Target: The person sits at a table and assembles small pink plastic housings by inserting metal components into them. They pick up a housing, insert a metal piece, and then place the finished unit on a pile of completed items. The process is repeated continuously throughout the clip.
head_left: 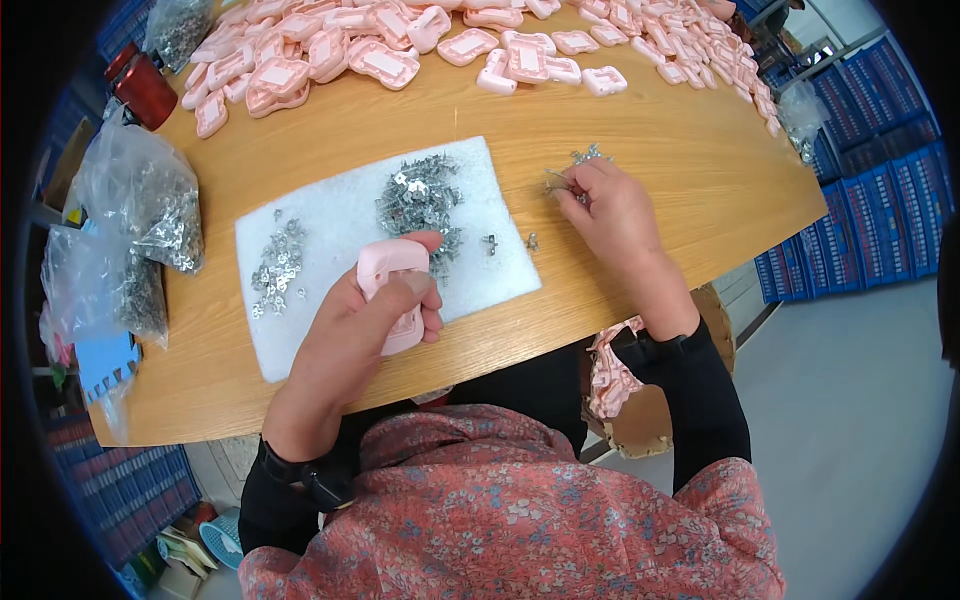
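My left hand [365,325] is wrapped round a pink plastic casing [378,262], with the thumb across its front, above the white foam sheet [345,200]. At the table's right side my right hand [610,210] has its thumb and forefinger closed on a thin metal clip [554,178]. Just beyond those fingers lies a little heap of metal clips [592,154], partly covered by the hand. A larger heap of metal clips [420,195] rests on the foam, and small silvery metal parts [277,268] are scattered at its left.
Many pink casings [385,65] are piled along the far side of the table [680,150]. Clear bags of metal parts [165,200] and a red container [140,88] stand at the left. A cardboard box [650,420] with pink parts sits below the near edge. Blue crates [860,220] are stacked at the right.
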`<action>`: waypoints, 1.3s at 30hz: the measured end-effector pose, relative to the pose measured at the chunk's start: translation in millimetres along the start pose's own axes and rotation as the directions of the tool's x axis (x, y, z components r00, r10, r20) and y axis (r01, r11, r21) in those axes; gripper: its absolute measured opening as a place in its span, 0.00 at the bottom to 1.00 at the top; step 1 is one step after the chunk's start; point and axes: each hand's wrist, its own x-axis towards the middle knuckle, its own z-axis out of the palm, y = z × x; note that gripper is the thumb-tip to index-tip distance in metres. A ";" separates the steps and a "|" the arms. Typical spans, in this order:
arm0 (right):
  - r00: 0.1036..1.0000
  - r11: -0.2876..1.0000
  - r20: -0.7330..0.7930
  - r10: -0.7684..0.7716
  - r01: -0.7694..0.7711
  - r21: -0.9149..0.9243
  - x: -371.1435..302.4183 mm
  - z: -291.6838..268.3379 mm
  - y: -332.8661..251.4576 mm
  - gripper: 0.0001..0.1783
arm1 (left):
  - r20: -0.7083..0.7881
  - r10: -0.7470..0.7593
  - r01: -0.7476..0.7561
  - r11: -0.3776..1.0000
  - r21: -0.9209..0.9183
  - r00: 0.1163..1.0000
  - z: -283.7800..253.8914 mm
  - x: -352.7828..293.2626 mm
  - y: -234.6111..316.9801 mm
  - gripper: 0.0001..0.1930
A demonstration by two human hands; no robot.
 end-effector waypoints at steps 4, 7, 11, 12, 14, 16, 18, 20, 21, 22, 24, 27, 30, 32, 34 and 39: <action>0.996 0.998 -0.077 -0.054 0.051 -0.033 -4.6 3.0 3.3 0.06 | 0.016 0.013 -0.014 1.000 0.028 1.000 6.4 4.4 -3.8 0.22; 0.998 0.995 -0.063 -0.011 0.017 0.096 -8.0 -0.7 0.3 0.06 | -0.011 0.007 -0.006 0.996 0.088 1.000 17.3 13.8 0.3 0.22; 0.997 0.954 -0.060 0.052 -0.032 0.298 -15.7 -3.1 -2.5 0.07 | -0.021 0.128 -0.118 0.960 0.255 0.992 42.1 48.9 4.8 0.24; 0.996 0.942 -0.050 0.067 -0.046 0.333 -16.5 -4.5 -4.6 0.08 | -0.005 0.176 -0.166 0.935 0.313 0.984 46.4 60.2 4.4 0.24; 0.995 0.915 -0.030 0.096 -0.076 0.397 -18.5 -6.7 -8.8 0.09 | 0.037 0.320 -0.290 0.796 0.531 0.947 52.6 81.5 1.0 0.23; 0.993 0.879 -0.034 0.117 -0.088 0.469 -21.8 -6.1 -8.1 0.09 | 0.073 0.352 -0.310 0.684 0.661 0.933 63.2 95.6 2.8 0.22; 0.991 0.852 -0.029 0.131 -0.098 0.514 -23.6 -5.3 -6.3 0.09 | 0.059 0.293 -0.241 0.639 0.731 0.954 73.1 102.3 7.7 0.22; 0.990 0.838 -0.015 0.139 -0.109 0.534 -24.1 -4.6 -3.4 0.09 | 0.062 0.316 -0.244 0.579 0.778 0.947 75.6 111.1 4.3 0.22; 0.990 0.845 -0.013 0.140 -0.113 0.523 -24.3 -5.1 -2.5 0.09 | 0.064 0.326 -0.244 0.549 0.799 0.943 76.8 114.1 2.7 0.22; 0.990 0.850 -0.010 0.140 -0.116 0.513 -24.4 -6.3 -2.3 0.09 | 0.062 0.308 -0.234 0.563 0.793 0.949 78.4 114.9 3.0 0.22; 0.991 0.863 -0.017 0.130 -0.105 0.494 -24.7 -7.1 -1.9 0.09 | 0.057 0.273 -0.213 0.590 0.779 0.960 80.5 115.4 4.3 0.21; 0.992 0.844 -0.006 0.128 -0.105 0.526 -25.5 -4.9 2.3 0.10 | 0.092 0.293 -0.248 0.559 0.791 0.952 76.1 123.1 -0.9 0.21; 0.982 0.756 0.079 0.173 -0.183 0.628 -25.2 1.6 20.0 0.10 | 0.156 0.394 -0.336 0.445 0.830 0.906 75.1 125.3 -4.3 0.19; 0.973 0.732 0.119 0.196 -0.226 0.642 -24.5 2.4 29.0 0.11 | 0.174 0.392 -0.317 0.338 0.886 0.903 75.7 123.4 -0.9 0.18; 0.965 0.713 0.119 0.234 -0.253 0.654 -23.9 -1.6 26.8 0.11 | 0.194 0.397 -0.308 0.246 0.919 0.897 78.5 123.9 -0.1 0.17; 0.956 0.727 0.138 0.260 -0.288 0.623 -26.4 -5.1 29.3 0.11 | 0.233 0.368 -0.294 0.117 0.949 0.900 82.4 136.7 0.2 0.18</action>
